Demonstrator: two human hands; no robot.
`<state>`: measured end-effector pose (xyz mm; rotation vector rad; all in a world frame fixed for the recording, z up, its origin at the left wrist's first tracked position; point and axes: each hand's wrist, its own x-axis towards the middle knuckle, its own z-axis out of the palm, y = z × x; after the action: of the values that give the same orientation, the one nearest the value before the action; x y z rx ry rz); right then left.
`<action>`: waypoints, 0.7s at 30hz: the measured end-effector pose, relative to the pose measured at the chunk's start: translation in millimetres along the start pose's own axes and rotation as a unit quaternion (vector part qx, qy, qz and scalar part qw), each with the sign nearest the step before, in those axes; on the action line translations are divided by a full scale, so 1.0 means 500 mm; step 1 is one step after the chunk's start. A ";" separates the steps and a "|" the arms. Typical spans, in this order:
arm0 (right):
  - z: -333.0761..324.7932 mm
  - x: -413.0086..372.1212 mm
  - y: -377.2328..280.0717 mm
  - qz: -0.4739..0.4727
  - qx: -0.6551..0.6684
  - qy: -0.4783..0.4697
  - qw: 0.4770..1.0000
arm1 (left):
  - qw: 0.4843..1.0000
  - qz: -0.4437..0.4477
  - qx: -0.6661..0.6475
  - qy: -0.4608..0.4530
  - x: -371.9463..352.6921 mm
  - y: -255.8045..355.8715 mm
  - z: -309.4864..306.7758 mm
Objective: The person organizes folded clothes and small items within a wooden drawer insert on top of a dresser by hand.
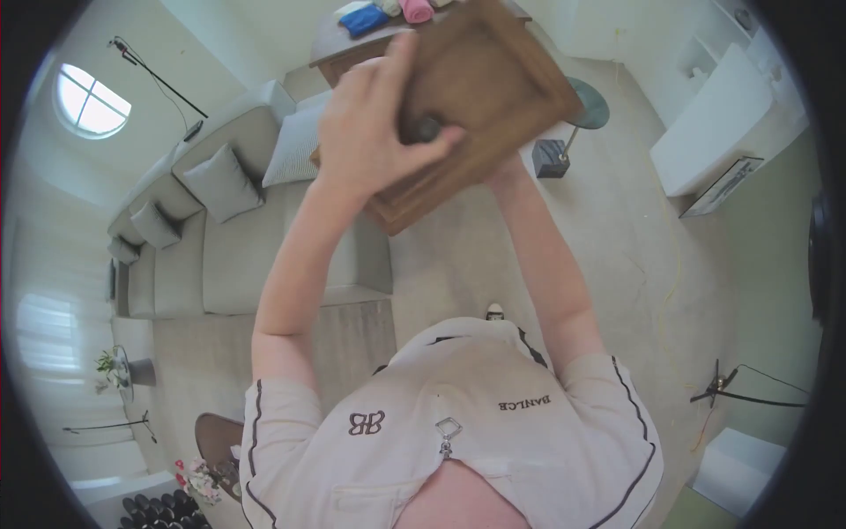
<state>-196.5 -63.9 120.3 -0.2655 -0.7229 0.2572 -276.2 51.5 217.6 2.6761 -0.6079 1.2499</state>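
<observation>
A brown wooden drawer or box (493,84) with a dark round knob (427,129) on its panelled face is held up in front of me, tilted. My left hand (366,123) lies at its left side, thumb and fingers spread apart around the knob; whether the palm presses on the wood cannot be made out. My right hand (504,169) is under the lower right edge, its fingers hidden behind the wood.
Beyond the box stands a table (330,44) with a blue cloth (363,19) and a pink roll (416,11). A grey sofa (256,238) with cushions is at the left. A round green side table (589,104) stands at the right, near a white cabinet (718,123).
</observation>
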 end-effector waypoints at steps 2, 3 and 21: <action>-0.051 -0.023 -0.023 0.121 -0.174 0.299 0.930 | 0.998 -0.048 0.009 0.026 0.002 0.001 0.006; -0.057 -0.027 -0.030 0.149 -0.211 0.370 0.892 | 0.998 -0.058 0.013 0.031 0.003 0.006 0.013; -0.030 -0.219 -0.052 0.217 -0.661 -0.115 0.709 | 0.927 -0.354 -0.113 -0.051 -0.101 0.017 0.011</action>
<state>-261.5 -125.4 50.6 -1.8405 -0.9916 0.1718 -304.7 57.6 175.4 2.4111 0.2051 0.7806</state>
